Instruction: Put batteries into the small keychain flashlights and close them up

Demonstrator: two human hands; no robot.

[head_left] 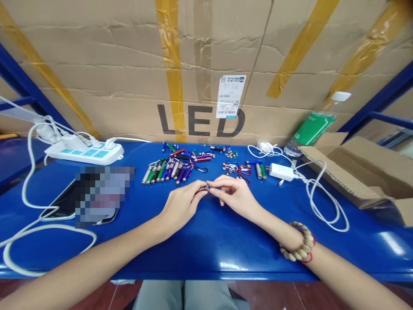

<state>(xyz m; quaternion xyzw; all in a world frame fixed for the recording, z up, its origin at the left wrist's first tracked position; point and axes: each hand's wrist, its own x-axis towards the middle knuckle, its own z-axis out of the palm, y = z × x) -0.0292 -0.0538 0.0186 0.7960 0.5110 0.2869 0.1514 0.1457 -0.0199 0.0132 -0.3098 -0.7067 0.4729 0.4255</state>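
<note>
Near the table's middle, my left hand (182, 202) is closed around a small red penlight (203, 188) with a silver end. My right hand (237, 196) meets it there, thumb and forefinger pinched at that silver end; any tiny part between those fingertips is hidden. Just beyond my hands lies a row of penlights (167, 171) in silver, green, black, blue and purple. Red carabiner clips (244, 178) and small round button cells (229, 154) are scattered to the right of the row. A green penlight (263, 172) rests beside a silver one.
On the left are a white power strip (87, 153) with cables and a phone (77, 189), partly blurred. At the right stand a green-labelled bottle (311, 127) and an open cardboard box (358, 172), near a white charger (282, 172). A large carton (129, 86) backs the blue table (245, 245).
</note>
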